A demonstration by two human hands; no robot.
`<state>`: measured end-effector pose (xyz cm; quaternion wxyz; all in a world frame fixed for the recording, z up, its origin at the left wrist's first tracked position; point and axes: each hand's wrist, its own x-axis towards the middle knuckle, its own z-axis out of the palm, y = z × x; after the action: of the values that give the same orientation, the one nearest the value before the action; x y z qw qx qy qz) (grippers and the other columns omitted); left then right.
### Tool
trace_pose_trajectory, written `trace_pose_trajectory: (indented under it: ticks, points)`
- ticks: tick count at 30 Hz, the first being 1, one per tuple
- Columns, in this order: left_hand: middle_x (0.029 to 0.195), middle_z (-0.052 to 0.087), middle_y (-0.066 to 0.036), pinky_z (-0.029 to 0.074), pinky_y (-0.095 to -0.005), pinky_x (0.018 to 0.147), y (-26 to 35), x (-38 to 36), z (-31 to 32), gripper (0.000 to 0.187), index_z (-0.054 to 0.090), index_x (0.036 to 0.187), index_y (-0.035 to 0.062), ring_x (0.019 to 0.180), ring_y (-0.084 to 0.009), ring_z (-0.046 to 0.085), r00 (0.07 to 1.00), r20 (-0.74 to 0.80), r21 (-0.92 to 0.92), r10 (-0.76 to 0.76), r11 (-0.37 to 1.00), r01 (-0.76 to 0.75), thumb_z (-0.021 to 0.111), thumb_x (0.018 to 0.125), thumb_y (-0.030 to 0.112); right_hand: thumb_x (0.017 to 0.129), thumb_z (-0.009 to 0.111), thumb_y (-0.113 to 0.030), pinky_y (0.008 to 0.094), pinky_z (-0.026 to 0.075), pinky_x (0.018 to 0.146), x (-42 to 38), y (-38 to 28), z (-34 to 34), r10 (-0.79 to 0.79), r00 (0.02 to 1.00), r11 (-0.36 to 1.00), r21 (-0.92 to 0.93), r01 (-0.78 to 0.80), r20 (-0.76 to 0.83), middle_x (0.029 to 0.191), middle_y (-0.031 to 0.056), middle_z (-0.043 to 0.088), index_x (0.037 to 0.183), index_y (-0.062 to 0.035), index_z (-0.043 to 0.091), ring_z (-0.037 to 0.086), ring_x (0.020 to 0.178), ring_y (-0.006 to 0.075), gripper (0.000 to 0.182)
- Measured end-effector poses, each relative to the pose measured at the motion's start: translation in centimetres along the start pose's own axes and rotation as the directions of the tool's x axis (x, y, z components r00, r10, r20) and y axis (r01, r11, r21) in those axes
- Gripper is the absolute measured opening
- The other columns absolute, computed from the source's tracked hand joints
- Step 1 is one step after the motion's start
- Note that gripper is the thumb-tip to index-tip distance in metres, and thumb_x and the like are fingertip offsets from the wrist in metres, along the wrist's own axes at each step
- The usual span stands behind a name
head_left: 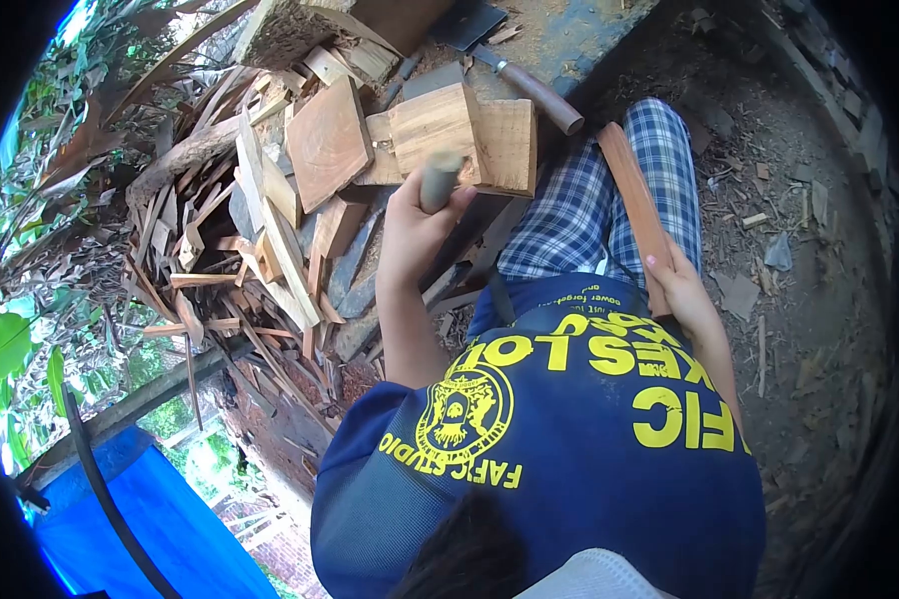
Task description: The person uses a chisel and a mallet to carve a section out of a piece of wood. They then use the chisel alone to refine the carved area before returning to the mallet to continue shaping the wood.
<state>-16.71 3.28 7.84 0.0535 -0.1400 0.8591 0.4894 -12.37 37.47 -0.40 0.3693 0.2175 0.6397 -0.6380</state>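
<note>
My left hand [415, 228] is wrapped round a grey-green cylinder [440, 183], seen nearly end-on and slightly blurred. It is in front of a pale wooden block [435, 125]; whether the two touch I cannot tell. Over my lap, my right hand [681, 285] grips the lower part of a long reddish-brown wood strip [633, 190], whose upper end lies between my knees. Beyond the pale block, a tool with a round brown wooden handle [541, 97] and a dark flat metal part rests on the work surface [594, 35].
A reddish, many-sided wood slab [328, 143] lies left of the pale block. Split wood and offcuts [280, 250] are heaped at the left. Chips litter the dirt ground [769, 329] on the right. A blue sheet [145, 519] and green plants [30, 349] are farther left.
</note>
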Motion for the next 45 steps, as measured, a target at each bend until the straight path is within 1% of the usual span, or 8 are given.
trace_pose_trajectory:
  ticks: [1,2,6,10,12,17,25,45]
  points:
    - [0.082,0.067,-0.005,0.049,-0.0296,0.070,-0.1,0.0,-0.2,0.030,0.065,0.105,-0.0014,0.071,-0.0152,0.061,1.000,-0.003,0.000,0.006,1.000,-0.006,0.076,0.085,0.017,0.098,0.055,-0.021,0.0279,0.049,0.056,0.1,0.0,0.0,-0.005,1.000,1.000,0.007,0.005,0.000,0.101,0.0079,0.059,0.153,-0.0119,0.033,0.057,0.070,0.0133,0.059]
    - [0.080,0.063,-0.002,0.048,-0.0293,0.068,-0.1,-0.1,-0.6,0.029,0.062,0.104,-0.0007,0.070,-0.0144,0.058,0.998,-0.002,-0.223,0.063,0.973,-0.061,0.075,0.085,0.017,0.098,0.055,-0.021,0.0279,0.049,0.056,0.1,-0.2,0.0,-0.010,1.000,1.000,0.008,0.010,-0.003,0.101,0.0079,0.059,0.153,-0.0119,0.033,0.057,0.070,0.0133,0.059]
    - [0.078,0.054,-0.002,0.047,-0.0303,0.069,4.1,-0.8,-1.2,0.019,0.051,0.106,0.0028,0.068,-0.0177,0.052,0.970,-0.160,-0.745,0.182,0.623,-0.239,0.062,0.092,0.011,0.098,0.055,-0.022,0.0284,0.049,0.055,0.2,0.2,-0.3,0.013,1.000,1.000,0.020,-0.013,-0.003,0.102,0.0083,0.059,0.153,-0.0127,0.033,0.057,0.069,0.0141,0.060]
    - [0.075,0.053,-0.003,0.050,-0.0349,0.069,6.2,-0.1,-2.0,0.017,0.049,0.108,0.0048,0.069,-0.0209,0.054,0.869,-0.327,-0.662,0.371,0.567,-0.491,0.057,0.095,0.012,0.098,0.056,-0.022,0.0284,0.049,0.053,0.2,0.0,-0.3,0.022,1.000,0.998,0.063,-0.022,0.001,0.098,0.0075,0.058,0.153,-0.0131,0.033,0.057,0.067,0.0142,0.060]
    - [0.075,0.054,-0.004,0.052,-0.0375,0.065,5.9,1.8,-2.1,0.022,0.047,0.114,0.0087,0.068,-0.0223,0.055,0.613,-0.502,-0.429,0.610,0.441,-0.789,0.058,0.096,0.015,0.098,0.056,-0.022,0.0282,0.049,0.053,0.3,0.3,-0.6,0.022,1.000,0.996,0.085,-0.023,0.012,0.095,0.0067,0.058,0.153,-0.0132,0.033,0.057,0.067,0.0141,0.060]
    - [0.057,0.039,0.001,0.033,-0.0243,0.036,6.9,3.8,-2.0,0.025,0.046,0.115,0.0168,0.043,-0.0077,0.038,0.640,-0.664,-0.486,0.387,0.426,-0.763,0.054,0.093,0.008,0.099,0.056,-0.024,0.0277,0.049,0.050,0.2,0.0,-0.9,0.045,0.999,0.992,0.113,-0.048,0.027,0.088,0.0050,0.057,0.153,-0.0125,0.033,0.057,0.064,0.0137,0.060]
    - [0.058,0.041,0.001,0.030,-0.0213,0.036,7.8,4.4,-0.7,0.019,0.045,0.111,0.0149,0.043,-0.0072,0.039,0.706,-0.543,-0.537,0.455,0.458,-0.708,0.060,0.099,0.019,0.100,0.056,-0.029,0.0268,0.048,0.043,0.4,0.5,-1.0,0.030,0.999,0.984,0.172,-0.035,0.032,0.074,0.0047,0.055,0.151,-0.0141,0.035,0.057,0.053,0.0136,0.058]
    - [0.057,0.039,0.002,0.029,-0.0228,0.036,9.6,5.2,0.5,0.015,0.045,0.100,0.0099,0.042,-0.0079,0.038,0.711,-0.517,-0.485,0.477,0.521,-0.702,0.058,0.098,0.018,0.099,0.057,-0.031,0.0273,0.047,0.040,0.5,0.8,-1.6,0.042,0.997,0.978,0.201,-0.054,0.068,0.076,0.0056,0.056,0.152,-0.0136,0.034,0.057,0.052,0.0136,0.061]
